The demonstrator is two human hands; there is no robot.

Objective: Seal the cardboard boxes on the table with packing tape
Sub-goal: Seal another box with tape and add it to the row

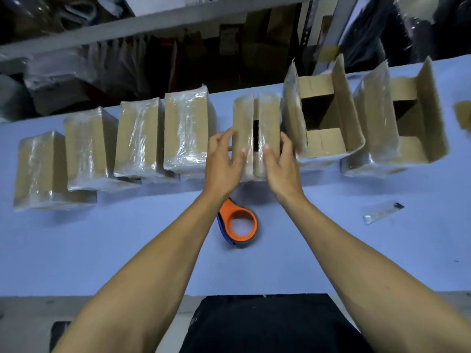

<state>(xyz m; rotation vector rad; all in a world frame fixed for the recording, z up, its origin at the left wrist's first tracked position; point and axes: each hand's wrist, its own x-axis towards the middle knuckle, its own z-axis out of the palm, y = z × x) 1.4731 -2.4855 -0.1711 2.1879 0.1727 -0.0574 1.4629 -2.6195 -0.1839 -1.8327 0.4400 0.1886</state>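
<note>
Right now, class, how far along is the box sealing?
Done: four taped boxes on the left. In hand: the left hand and right hand press the fifth box shut, untaped. Left: two open boxes; the tape dispenser lies untouched.

Boxes in a row on table; tape dispenser before them.

We see seven cardboard boxes in a row on the blue desk. Our left hand and right hand press the two top flaps of the middle box toward each other, a dark gap remaining between them. Four taped boxes stand to the left, two open boxes to the right. An orange tape dispenser lies just below our wrists.
</note>
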